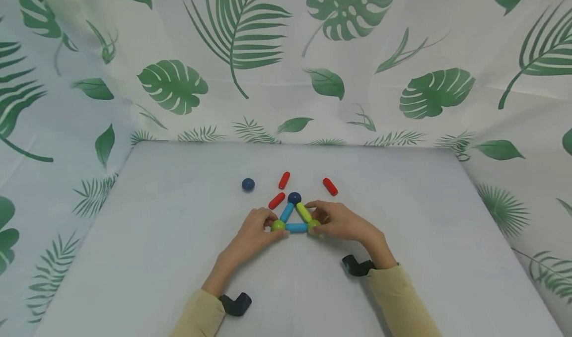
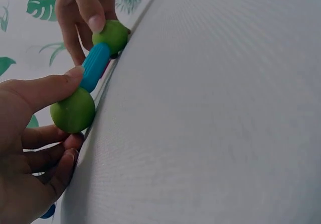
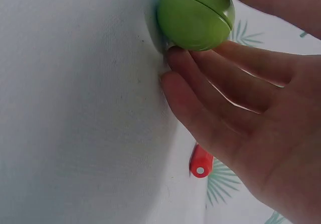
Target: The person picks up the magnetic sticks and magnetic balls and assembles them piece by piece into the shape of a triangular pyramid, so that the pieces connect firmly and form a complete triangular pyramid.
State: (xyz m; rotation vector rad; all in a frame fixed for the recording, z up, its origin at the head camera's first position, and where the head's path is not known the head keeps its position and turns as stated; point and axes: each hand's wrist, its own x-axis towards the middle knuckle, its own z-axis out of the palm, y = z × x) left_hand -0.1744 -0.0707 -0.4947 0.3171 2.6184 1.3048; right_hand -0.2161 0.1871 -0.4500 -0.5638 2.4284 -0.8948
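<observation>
A flat triangle of magnetic rods and balls lies on the table in the head view. Its top corner is a dark blue ball (image 1: 294, 198); a blue rod (image 1: 287, 212) forms the left side, a yellow-green rod (image 1: 304, 212) the right, and another blue rod (image 1: 297, 228) the base. My left hand (image 1: 254, 232) grips the green ball (image 2: 73, 111) at the left corner between thumb and fingers, its thumb also reaching the base rod. At the right corner, my right hand (image 1: 346, 221) holds the second green ball (image 3: 195, 20) between thumb and fingers.
Beyond the triangle lie three loose red rods: one near its left side (image 1: 277, 200), one farther back (image 1: 284, 180) and one at the right (image 1: 330, 186). A loose dark blue ball (image 1: 248, 184) sits at the left. Leaf-printed cloth (image 1: 277, 103) hangs behind the white table (image 1: 156, 257).
</observation>
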